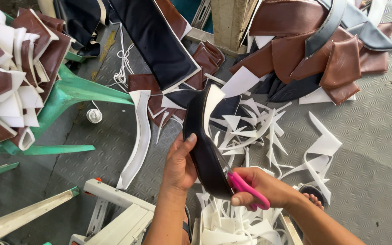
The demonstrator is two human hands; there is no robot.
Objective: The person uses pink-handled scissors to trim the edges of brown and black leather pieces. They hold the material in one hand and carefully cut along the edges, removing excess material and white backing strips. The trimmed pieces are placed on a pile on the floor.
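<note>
1. A grey patterned metal floor (pixel 377 149) is being covered by white foam offcuts (pixel 259 131), scattered around the hands.
2. A heap of brown and dark leather-like pieces (pixel 323 54) is being kept at upper right; another stack of brown foam-backed pieces (pixel 10 77) is being borne by a green plastic chair (pixel 73 90) at left.
3. A dark curved foam-backed piece (pixel 203 149) is being held upright at centre, above the scraps.
4. The left hand (pixel 180 165) is being closed on that piece's left edge, thumb pressed along it.
5. The right hand (pixel 262 183) is being curled around pink-handled scissors (pixel 246 186), blades meeting the piece's lower right edge.
6. More white trimmings (pixel 232 224) are being collected in a container at bottom centre; its kind cannot be told.
</note>
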